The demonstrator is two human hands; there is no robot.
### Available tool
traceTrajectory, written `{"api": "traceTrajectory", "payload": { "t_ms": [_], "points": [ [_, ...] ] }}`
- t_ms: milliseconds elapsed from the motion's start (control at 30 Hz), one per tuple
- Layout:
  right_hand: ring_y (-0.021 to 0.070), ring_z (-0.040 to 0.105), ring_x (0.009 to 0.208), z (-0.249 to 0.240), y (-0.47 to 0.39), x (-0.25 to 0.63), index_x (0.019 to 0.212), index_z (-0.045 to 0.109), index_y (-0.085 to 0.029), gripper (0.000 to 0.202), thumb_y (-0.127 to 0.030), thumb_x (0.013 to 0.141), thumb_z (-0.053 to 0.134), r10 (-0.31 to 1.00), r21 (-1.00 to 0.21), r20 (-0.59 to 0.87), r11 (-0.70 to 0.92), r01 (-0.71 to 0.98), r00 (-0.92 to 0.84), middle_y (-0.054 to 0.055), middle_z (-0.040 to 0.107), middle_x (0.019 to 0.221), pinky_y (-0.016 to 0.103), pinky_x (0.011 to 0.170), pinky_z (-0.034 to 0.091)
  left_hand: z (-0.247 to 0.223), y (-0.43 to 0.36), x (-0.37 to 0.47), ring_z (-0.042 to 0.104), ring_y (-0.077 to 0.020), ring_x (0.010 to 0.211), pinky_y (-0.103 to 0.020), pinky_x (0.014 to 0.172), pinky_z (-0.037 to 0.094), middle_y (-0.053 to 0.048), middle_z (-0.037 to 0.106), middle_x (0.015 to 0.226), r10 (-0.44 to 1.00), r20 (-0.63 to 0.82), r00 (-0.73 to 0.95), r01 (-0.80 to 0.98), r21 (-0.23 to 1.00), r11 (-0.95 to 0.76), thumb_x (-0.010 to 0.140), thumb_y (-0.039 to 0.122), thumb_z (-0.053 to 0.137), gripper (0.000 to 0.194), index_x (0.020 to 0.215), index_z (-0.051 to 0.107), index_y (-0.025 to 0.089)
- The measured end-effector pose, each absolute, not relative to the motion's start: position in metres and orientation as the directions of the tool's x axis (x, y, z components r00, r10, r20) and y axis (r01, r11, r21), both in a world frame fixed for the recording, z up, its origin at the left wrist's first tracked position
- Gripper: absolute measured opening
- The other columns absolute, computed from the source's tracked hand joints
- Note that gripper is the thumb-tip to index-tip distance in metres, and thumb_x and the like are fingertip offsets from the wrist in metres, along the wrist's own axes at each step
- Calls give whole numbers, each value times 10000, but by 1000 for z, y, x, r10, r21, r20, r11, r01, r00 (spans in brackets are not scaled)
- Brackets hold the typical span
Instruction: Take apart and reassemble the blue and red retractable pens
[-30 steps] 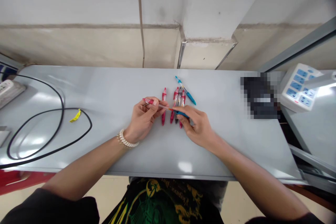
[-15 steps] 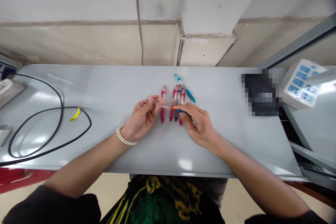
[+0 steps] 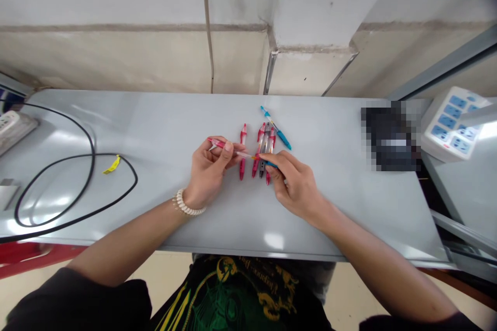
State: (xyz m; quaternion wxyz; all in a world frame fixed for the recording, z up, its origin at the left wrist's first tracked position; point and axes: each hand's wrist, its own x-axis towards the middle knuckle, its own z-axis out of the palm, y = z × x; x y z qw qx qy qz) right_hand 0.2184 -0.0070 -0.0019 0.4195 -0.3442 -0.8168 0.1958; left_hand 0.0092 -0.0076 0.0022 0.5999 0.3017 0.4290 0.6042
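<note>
My left hand (image 3: 210,166) is closed on a clear pen barrel with a pink end (image 3: 217,143), thumb laid along it. A thin clear length with an orange bit (image 3: 254,157) runs from there to my right hand (image 3: 294,181). Pinched between my right thumb and fingers is a blue pen part (image 3: 271,164); the fingers partly hide it, and how the pieces join cannot be made out. Just behind the hands lie a pink pen (image 3: 243,137), a close row of pink pens (image 3: 261,137) with a grey pen (image 3: 266,139), and a slanted blue pen (image 3: 282,137).
A black cable (image 3: 134,168) with a yellow tag (image 3: 112,164) loops over the left of the grey table (image 3: 186,119). To the right are a blurred-out dark object (image 3: 390,139) and a white power strip (image 3: 452,124). A wall stands behind.
My left hand has turned and shifted slightly left, and the pink end of the barrel now shows beyond its fingers. My right hand keeps its pinch in nearly the same place.
</note>
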Motion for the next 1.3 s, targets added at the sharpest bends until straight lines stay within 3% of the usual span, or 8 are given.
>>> {"api": "traceTrajectory", "payload": {
  "t_ms": [167, 333, 467, 633, 767, 900, 1000, 1300],
  "points": [
    [237, 623, 1135, -2, -16, 209, 1313, 534, -163, 288, -73, 1041, 506, 705, -568, 578, 709, 418, -411, 155, 584, 1195, 415, 922, 625, -2, -15, 15, 819, -143, 858, -196, 789, 669, -86, 838, 989, 993, -110, -40, -395, 915, 86, 917, 405, 865, 331, 994, 641, 174],
    [182, 640, 952, -2, -16, 208, 1234, 558, -205, 242, -67, 1035, 543, 710, -609, 640, 701, 371, -292, 79, 613, 1056, 338, 807, 620, -3, -15, 17, 821, -142, 895, -172, 782, 656, -67, 836, 975, 992, -128, -21, -447, 888, 105, 884, 398, 897, 353, 959, 629, 180],
    [109, 633, 680, -5, -13, 210, 1208, 561, -240, 121, -195, 1096, 549, 835, -758, 476, 549, 352, -278, -12, 648, 892, 259, 640, 575, -5, -16, 17, 820, -148, 889, -190, 791, 663, -68, 834, 977, 991, -125, -37, -448, 889, 96, 881, 403, 900, 364, 973, 625, 183],
    [175, 727, 984, -6, -12, 210, 1330, 544, -225, 286, -270, 1061, 631, 818, -756, 502, 572, 318, -279, 117, 659, 1255, 356, 846, 661, -3, -16, 17, 815, -132, 893, -178, 792, 657, -62, 832, 976, 992, -108, -62, -453, 889, 68, 879, 383, 905, 357, 971, 628, 178],
    [135, 714, 743, -4, -13, 212, 1329, 538, -244, 234, -264, 1097, 567, 865, -796, 414, 495, 348, -282, 4, 713, 907, 292, 697, 624, 0, -15, 16, 814, -145, 895, -195, 790, 657, -61, 826, 973, 990, -124, -67, -436, 896, 83, 870, 394, 909, 371, 967, 622, 181],
    [167, 752, 847, -2, -14, 213, 1320, 553, -241, 337, -364, 1038, 691, 876, -811, 422, 480, 333, -233, 56, 752, 1064, 338, 770, 644, 0, -15, 17, 817, -171, 893, -226, 779, 657, -72, 823, 965, 988, -129, -87, -406, 910, 83, 857, 437, 911, 404, 958, 612, 184],
    [118, 681, 634, -2, -14, 214, 1288, 562, -254, 230, -316, 1076, 626, 892, -828, 397, 450, 334, -216, -29, 723, 827, 272, 637, 590, 0, -15, 16, 819, -184, 912, -237, 783, 657, -73, 821, 959, 988, -130, -84, -394, 915, 86, 862, 442, 905, 402, 949, 611, 183],
    [130, 719, 700, 2, -13, 216, 1333, 508, -242, 315, -350, 1068, 641, 879, -820, 404, 470, 327, -253, 2, 753, 898, 270, 658, 598, -2, -15, 15, 816, -175, 892, -223, 771, 655, -78, 825, 951, 990, -115, -83, -379, 922, 76, 886, 439, 888, 384, 954, 615, 179]
  ]
}}
